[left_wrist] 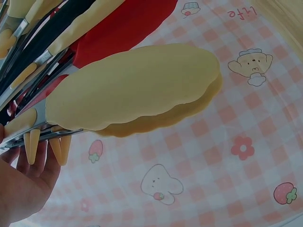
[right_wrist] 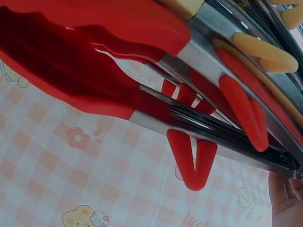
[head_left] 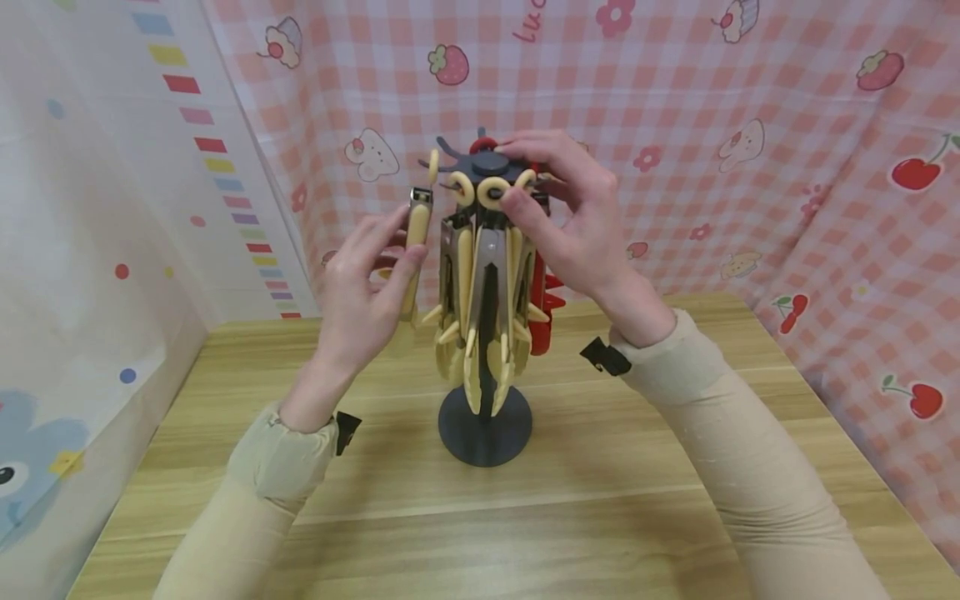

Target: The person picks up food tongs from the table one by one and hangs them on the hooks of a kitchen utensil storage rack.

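My left hand (head_left: pixel 360 287) holds a pair of cream-yellow kitchen tongs (head_left: pixel 418 229) between thumb and fingers, left of a dark hook stand (head_left: pixel 490 162). The tongs' pull ring (head_left: pixel 433 167) is at the tip of a left hook; it appears to be around it. In the left wrist view, their scalloped yellow head (left_wrist: pixel 137 90) extends away from the hand. My right hand (head_left: pixel 581 217) grips the top of the stand, fingers behind and thumb by a front ring. Several yellow tongs (head_left: pixel 471 283) hang there by rings, with red tongs (right_wrist: pixel 94 28) on the right side.
The stand's round black base (head_left: pixel 485 429) rests on a wooden table (head_left: pixel 600 517). Behind hangs a pink checked curtain (head_left: pixel 660 100); a white patterned sheet (head_left: pixel 90 208) is on the left. Curved hooks (head_left: pixel 448 148) stick out from the stand's top.
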{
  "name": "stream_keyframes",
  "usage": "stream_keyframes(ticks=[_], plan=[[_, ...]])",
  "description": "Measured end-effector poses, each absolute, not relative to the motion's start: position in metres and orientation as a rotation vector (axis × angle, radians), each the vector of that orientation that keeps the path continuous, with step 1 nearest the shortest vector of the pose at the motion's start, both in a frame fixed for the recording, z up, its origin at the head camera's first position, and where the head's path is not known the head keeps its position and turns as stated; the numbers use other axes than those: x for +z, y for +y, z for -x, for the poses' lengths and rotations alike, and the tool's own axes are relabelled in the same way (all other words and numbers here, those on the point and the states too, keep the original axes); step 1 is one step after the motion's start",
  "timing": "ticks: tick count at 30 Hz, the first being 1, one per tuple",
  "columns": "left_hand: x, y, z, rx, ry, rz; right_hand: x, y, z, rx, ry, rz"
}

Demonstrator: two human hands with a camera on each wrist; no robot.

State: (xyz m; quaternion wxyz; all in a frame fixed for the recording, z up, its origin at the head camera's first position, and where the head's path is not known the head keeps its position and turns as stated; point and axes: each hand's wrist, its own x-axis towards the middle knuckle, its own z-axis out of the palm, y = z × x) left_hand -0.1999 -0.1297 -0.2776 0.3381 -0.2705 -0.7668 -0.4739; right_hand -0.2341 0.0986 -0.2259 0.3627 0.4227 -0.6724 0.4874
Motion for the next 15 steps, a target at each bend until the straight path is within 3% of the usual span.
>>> stream_keyframes(ticks=[15], plan=[[-0.2796, -0.1251, 0.2015, -1.248, -2.030, 0.730, -0.2263, 0.0999, 0.2339, 1.252, -1.749, -1.077]])
